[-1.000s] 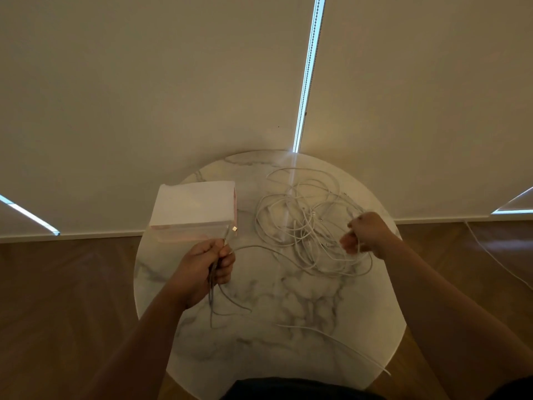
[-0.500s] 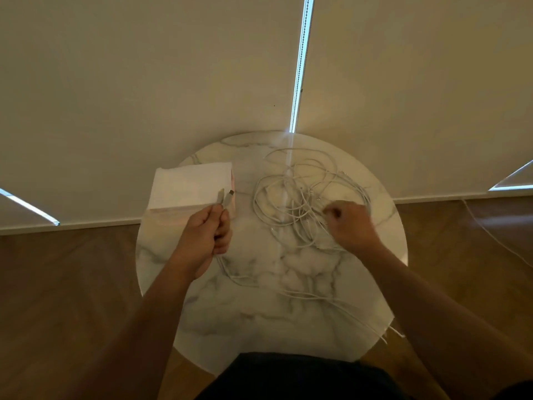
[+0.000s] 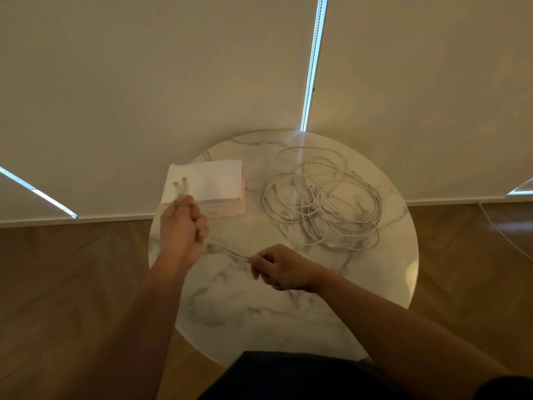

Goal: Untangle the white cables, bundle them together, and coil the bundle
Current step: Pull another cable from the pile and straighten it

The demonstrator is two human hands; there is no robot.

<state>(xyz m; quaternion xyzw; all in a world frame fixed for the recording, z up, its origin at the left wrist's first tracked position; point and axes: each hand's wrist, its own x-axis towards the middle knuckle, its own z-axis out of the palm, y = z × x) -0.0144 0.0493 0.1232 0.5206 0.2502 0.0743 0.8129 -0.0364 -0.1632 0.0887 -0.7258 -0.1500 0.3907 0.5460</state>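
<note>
A loose tangle of white cables (image 3: 323, 203) lies on the right half of the round marble table (image 3: 259, 313). My left hand (image 3: 181, 226) grips pulled-out cables (image 3: 225, 249) in a fist near the table's left edge, and two plug ends (image 3: 180, 184) stick up above it. These cables stretch taut from that fist down to my right hand (image 3: 277, 268), which pinches them near the table's middle. Where the strand runs behind my right hand is hidden.
A white box with a pink side (image 3: 210, 186) stands at the table's back left, just behind my left hand. Closed blinds fill the background. Another thin cable (image 3: 507, 235) trails on the wooden floor at the right.
My right hand left the tangle and came to the table's middle, taking hold of the cables. My left hand moved left and back, pulling them taut.
</note>
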